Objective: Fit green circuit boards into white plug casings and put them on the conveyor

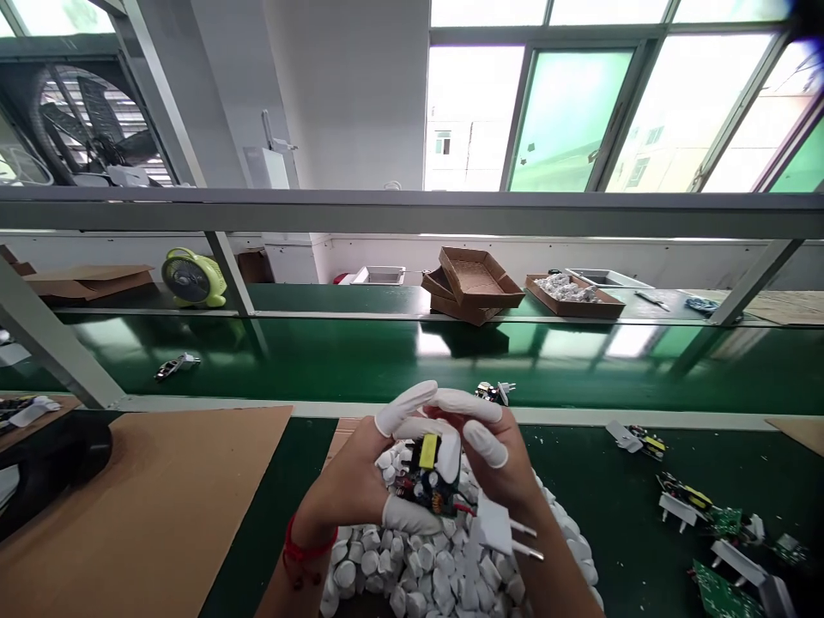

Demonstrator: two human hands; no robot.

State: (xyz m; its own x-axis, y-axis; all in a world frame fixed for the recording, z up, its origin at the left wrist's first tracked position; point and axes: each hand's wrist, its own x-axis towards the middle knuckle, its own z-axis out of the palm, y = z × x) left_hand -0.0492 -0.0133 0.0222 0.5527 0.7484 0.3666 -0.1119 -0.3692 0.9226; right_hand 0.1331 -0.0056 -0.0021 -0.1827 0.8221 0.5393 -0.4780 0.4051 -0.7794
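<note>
Both my hands meet low in the middle of the view, each with white finger cots on the fingertips. My left hand (360, 481), a red band on its wrist, and my right hand (499, 459) are closed together on a small circuit board (430, 481) with a yellow transformer and dark parts. A white plug piece with two metal pins (505, 530) hangs from the board on thin wires, below my right hand. Under my hands lies a heap of several small white plastic parts (425, 575).
A green conveyor belt (386, 356) runs across behind my hands, with an assembled board (176, 366) on it at left and another (494, 392) near my fingers. Several loose boards with plugs (699, 506) lie at right. Brown cardboard (148, 506) covers the bench left. Cardboard trays (480, 283) and a green fan (191, 277) stand beyond.
</note>
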